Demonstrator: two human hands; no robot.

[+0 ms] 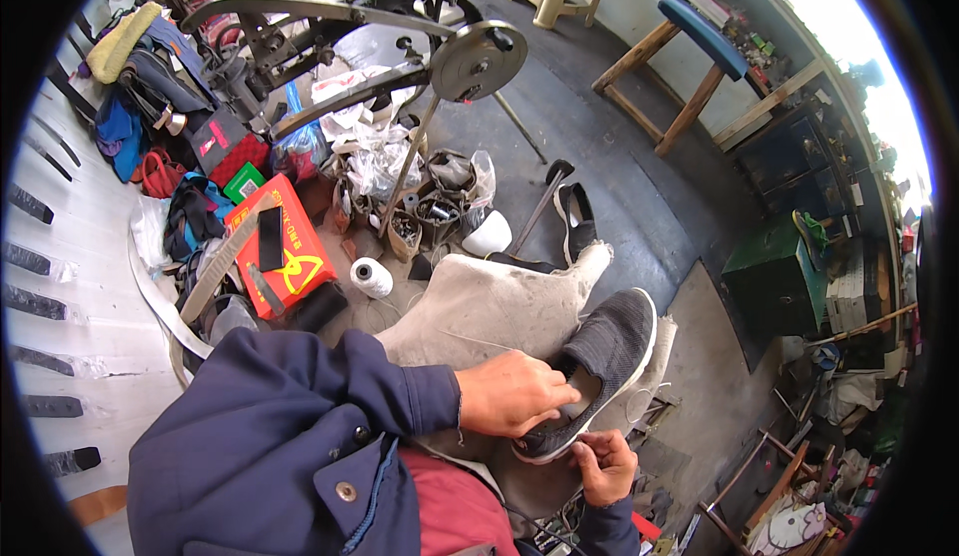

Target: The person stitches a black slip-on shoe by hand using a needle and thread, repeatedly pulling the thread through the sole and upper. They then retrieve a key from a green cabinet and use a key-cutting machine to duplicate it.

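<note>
A dark grey slip-on shoe (617,341) with a white sole edge rests tilted over my lap, toe pointing up and away. My left hand (514,393) is closed at the shoe's opening, its fingers curled over the collar and partly inside. At the heel, my right hand (606,464) is closed, thumb and forefinger pinched together against the rim; anything small between them is hidden. Under the shoe a stained beige cloth (479,301) covers my knees. A thin thread lies across that cloth near my left hand.
A hand-cranked sewing machine (479,61) with a round metal wheel stands ahead. A red box (283,246), a white thread spool (371,277) and bags of supplies crowd the left. Another dark shoe (574,221) lies beyond my knees. A blue-topped stool (702,36) and green box (774,276) stand right.
</note>
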